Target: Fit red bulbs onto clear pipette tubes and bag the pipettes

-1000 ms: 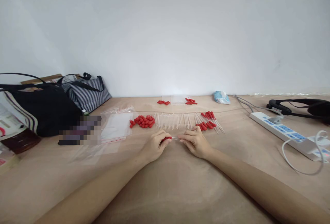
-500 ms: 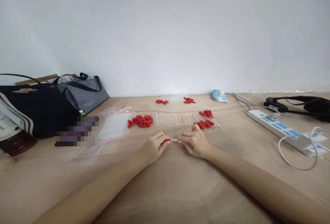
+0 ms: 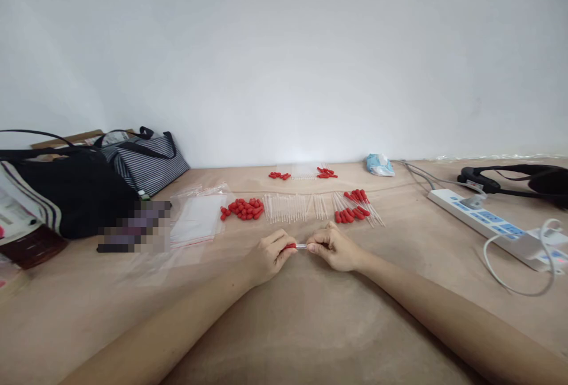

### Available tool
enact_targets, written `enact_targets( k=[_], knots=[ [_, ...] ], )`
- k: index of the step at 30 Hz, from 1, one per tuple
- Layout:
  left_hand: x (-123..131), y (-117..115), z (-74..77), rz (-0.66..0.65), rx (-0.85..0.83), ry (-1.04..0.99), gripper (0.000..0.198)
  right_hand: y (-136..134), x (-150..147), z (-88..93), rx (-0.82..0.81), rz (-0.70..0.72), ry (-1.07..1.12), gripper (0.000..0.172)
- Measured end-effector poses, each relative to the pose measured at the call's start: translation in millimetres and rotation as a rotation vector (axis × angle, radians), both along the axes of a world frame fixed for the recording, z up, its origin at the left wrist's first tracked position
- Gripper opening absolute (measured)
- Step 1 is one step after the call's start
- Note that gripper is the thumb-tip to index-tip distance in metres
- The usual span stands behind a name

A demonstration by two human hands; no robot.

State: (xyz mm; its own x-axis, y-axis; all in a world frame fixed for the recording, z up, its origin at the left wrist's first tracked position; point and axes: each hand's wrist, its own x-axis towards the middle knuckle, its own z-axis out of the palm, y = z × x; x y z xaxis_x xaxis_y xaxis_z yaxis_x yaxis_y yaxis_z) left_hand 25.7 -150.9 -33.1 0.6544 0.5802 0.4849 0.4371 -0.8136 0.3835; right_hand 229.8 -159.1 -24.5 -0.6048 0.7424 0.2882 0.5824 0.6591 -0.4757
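My left hand (image 3: 271,255) pinches a red rubber bulb (image 3: 290,246), most of it hidden by the fingers. A clear dropper tube (image 3: 302,246) runs from the bulb's open end into my right hand (image 3: 335,247), whose thumb and fingers are closed on it. Beyond my hands lie a pile of loose red bulbs (image 3: 243,209) and a row of clear tubes (image 3: 286,207). A smaller group of tubes (image 3: 318,206) is beside that row. Several droppers with red bulbs fitted (image 3: 355,210) lie to the right.
Clear zip bags (image 3: 197,219) lie left of the bulbs, near a blurred dark object (image 3: 133,228). A black bag (image 3: 84,190) and a striped bag (image 3: 151,160) stand at left. At right are a power strip (image 3: 483,219) with cables and a black headset (image 3: 510,181). A blue tissue pack (image 3: 379,164) sits by the wall.
The right hand's raised fingers have come down and curled in around the tube. The bulb and tube sit slightly lower in view, still held between both hands.
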Motion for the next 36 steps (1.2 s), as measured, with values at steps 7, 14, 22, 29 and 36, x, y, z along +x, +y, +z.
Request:
enact_targets(
  k=[7, 14, 22, 29, 36],
  knots=[
    [1.7, -1.2, 4.2, -0.006, -0.001, -0.001, 0.020, -0.8, -4.8, -2.7, 0.145, -0.035, 0.010, 0.023],
    [1.9, -0.6, 4.2, -0.013, 0.001, 0.008, 0.019, 3.0, -8.5, -3.8, 0.111, -0.009, 0.006, 0.020],
    [-1.8, 2.8, 7.9, 0.077, -0.038, -0.031, 0.016, 2.7, -3.2, 9.6, 0.280, -0.001, -0.160, 0.022],
    [-11.7, 8.7, 4.9, 0.358, -0.007, -0.068, 0.041, 26.4, 27.8, 7.6, 0.242, -0.446, -0.072, 0.023],
    [-12.8, 11.6, 3.7, 0.315, -0.065, 0.034, 0.024, 58.0, 67.2, -4.4, 0.099, -1.051, -0.068, 0.023]
  ],
)
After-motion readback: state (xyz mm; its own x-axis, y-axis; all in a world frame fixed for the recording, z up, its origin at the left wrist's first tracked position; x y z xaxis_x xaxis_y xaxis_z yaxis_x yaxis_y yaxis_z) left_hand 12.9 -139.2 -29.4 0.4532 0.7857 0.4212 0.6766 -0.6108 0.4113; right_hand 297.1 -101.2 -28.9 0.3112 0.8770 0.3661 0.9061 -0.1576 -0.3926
